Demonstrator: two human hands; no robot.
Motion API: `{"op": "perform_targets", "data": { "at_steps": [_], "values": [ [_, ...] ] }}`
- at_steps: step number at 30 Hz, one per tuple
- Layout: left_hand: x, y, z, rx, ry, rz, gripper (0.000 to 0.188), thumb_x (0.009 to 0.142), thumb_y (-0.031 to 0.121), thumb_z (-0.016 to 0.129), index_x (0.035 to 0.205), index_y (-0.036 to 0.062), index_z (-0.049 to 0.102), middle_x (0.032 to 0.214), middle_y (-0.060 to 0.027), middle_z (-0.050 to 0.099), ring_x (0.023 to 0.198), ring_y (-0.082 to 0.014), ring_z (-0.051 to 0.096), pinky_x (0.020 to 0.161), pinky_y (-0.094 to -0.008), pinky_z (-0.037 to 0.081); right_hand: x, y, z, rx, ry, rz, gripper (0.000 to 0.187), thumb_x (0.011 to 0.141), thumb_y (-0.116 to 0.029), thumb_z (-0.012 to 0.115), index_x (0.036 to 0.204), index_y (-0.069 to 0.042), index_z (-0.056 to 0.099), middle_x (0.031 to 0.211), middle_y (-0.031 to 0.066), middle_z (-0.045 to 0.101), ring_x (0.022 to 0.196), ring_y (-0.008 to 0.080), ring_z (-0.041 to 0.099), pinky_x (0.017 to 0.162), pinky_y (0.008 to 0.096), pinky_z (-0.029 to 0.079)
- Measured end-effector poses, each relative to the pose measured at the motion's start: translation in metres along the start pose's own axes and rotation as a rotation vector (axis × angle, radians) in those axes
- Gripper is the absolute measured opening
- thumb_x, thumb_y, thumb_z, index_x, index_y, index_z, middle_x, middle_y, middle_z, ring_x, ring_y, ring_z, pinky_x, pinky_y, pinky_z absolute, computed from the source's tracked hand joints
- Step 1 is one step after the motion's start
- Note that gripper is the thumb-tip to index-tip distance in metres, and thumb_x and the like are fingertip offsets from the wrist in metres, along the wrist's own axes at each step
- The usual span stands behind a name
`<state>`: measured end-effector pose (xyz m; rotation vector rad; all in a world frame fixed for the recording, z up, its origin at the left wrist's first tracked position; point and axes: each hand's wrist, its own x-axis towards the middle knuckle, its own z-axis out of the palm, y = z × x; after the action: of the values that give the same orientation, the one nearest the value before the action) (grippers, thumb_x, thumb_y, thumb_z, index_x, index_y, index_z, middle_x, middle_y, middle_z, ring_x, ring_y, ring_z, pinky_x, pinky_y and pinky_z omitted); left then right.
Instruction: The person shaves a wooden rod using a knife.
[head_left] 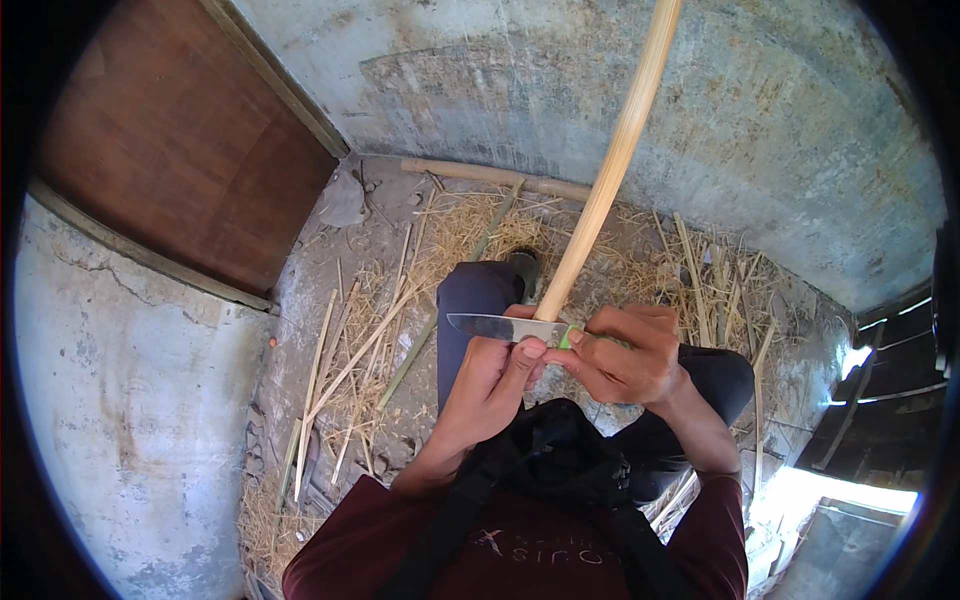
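Observation:
A long pale bamboo strip [604, 185] rises from between my hands and leans up and to the right, past the upper edge of the view. Its lower end sits in my left hand [488, 378], whose fingers are closed round it with the thumb on top. My right hand [632, 352] grips a knife [488, 325] by its light green handle. The blade points left and lies across the strip's lower end, close to my left thumb. Most of the handle is hidden under the right fingers.
Straw-like shavings [450, 235] and several thin bamboo strips [322, 345] litter the floor. A thicker bamboo pole [480, 176] lies along the foot of the worn wall [560, 90]. At the left is a brown door [185, 140]; dark boards [885, 395] stand at the right.

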<state>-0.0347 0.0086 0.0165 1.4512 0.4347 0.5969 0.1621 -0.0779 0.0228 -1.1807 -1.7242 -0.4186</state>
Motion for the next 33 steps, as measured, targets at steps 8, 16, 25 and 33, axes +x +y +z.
{"op": "perform_targets", "data": {
  "at_steps": [8,16,25,33],
  "values": [
    [-0.001,-0.007,-0.002,0.049,0.039,0.052,0.043,0.116,0.038,0.056,0.128,-0.0022,0.062,0.08,0.0046,0.054,0.065,-0.0014,0.043,0.057,-0.0198,0.034,0.0,-0.005,0.002,-0.051,0.011,-0.017,0.028,0.075,-0.024,0.097,0.086,-0.011,0.074,0.07,-0.0021,0.06,0.048,0.0112,0.055,0.042,0.028,0.039],
    [-0.001,-0.005,0.007,0.088,0.115,0.177,0.037,0.117,0.034,0.057,0.11,-0.001,0.066,0.074,0.0043,0.054,0.06,-0.002,0.044,0.052,-0.0211,0.031,0.0,-0.008,0.0,-0.1,0.024,-0.036,0.029,0.079,-0.027,0.096,0.088,-0.014,0.072,0.07,-0.0033,0.058,0.048,0.0096,0.053,0.042,0.0266,0.037],
    [-0.001,-0.01,0.005,0.151,0.147,0.107,0.035,0.118,0.032,0.056,0.106,0.0007,0.066,0.074,0.0043,0.054,0.061,-0.0026,0.045,0.054,-0.0215,0.031,0.001,-0.008,-0.002,-0.115,0.032,-0.008,0.029,0.077,-0.026,0.097,0.087,-0.013,0.072,0.071,-0.0031,0.059,0.049,0.0102,0.055,0.042,0.0269,0.038],
    [-0.001,-0.002,0.003,0.119,0.126,0.041,0.046,0.118,0.03,0.055,0.09,-0.004,0.066,0.069,-0.0012,0.057,0.062,-0.0075,0.047,0.056,-0.0287,0.039,0.003,-0.008,0.0,-0.024,-0.002,0.065,0.027,0.077,-0.026,0.096,0.081,-0.012,0.074,0.072,-0.003,0.062,0.047,0.0125,0.055,0.041,0.0289,0.04]
  ]
}}
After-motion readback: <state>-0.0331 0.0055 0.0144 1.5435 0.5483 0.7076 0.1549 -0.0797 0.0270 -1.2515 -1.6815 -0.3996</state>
